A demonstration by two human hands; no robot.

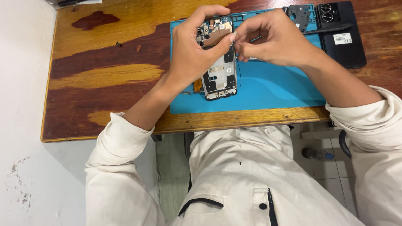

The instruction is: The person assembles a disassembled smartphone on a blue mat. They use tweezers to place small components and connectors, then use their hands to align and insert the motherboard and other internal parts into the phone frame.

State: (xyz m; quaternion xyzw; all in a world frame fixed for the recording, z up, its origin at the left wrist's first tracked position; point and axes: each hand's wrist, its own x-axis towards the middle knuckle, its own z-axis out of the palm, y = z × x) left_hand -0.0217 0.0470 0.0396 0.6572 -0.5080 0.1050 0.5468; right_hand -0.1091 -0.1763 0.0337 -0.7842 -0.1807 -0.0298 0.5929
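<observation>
An opened phone (220,71) with its back removed lies upright on a blue work mat (268,88), its circuit boards showing. My left hand (197,46) grips the phone's upper half, thumb across a brown ribbon piece near the top. My right hand (272,39) hovers just right of the phone's top edge, fingers pinched together on something thin that I cannot make out. A thin black cable runs down beside the phone's right edge.
The mat sits on a worn wooden table (100,75). A black phone back cover (341,33) and a dark inner plate (299,14) lie at the far right with a thin tool (328,30). A small screw (119,44) lies on the wood at left. White wall at left.
</observation>
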